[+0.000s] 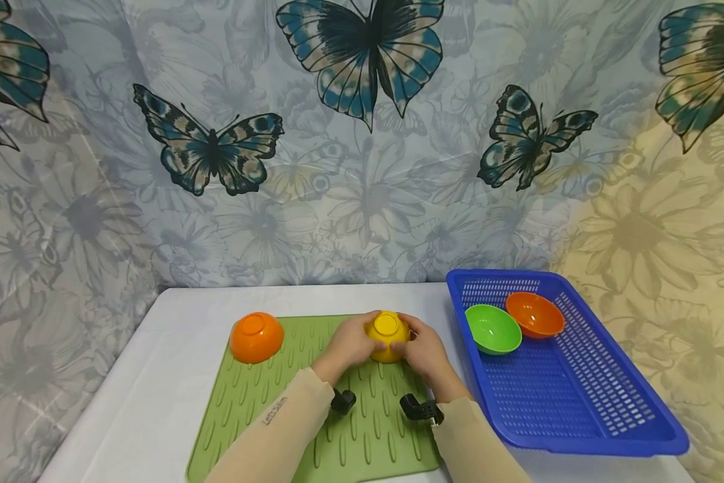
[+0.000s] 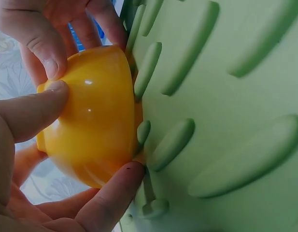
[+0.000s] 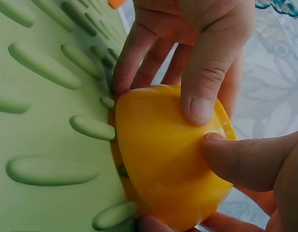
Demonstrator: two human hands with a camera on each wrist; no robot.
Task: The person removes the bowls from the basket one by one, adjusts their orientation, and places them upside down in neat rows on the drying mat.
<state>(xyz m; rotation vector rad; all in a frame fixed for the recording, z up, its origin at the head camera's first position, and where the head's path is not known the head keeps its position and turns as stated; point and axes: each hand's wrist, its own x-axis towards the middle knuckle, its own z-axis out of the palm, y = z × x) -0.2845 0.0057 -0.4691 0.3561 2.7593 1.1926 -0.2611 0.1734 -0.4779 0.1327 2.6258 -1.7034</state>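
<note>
Both hands [image 1: 354, 341] [image 1: 425, 347] | fingers [image 2: 110, 198] pinching upside-down yellow bowl [image 1: 388, 339] | bowl's inside hidden | sleeves [image 1: 274, 433] cut off below

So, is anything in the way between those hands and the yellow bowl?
Nothing visible: the left hand and right hand both grip the yellow bowl directly. The orange bowl at the mat's far left corner stands apart from both hands.

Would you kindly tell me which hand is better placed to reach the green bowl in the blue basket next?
Probably the right hand: it holds the yellow upturned bowl on the side nearer the blue basket and green bowl; the left hand grips the opposite side, farther away.
</note>
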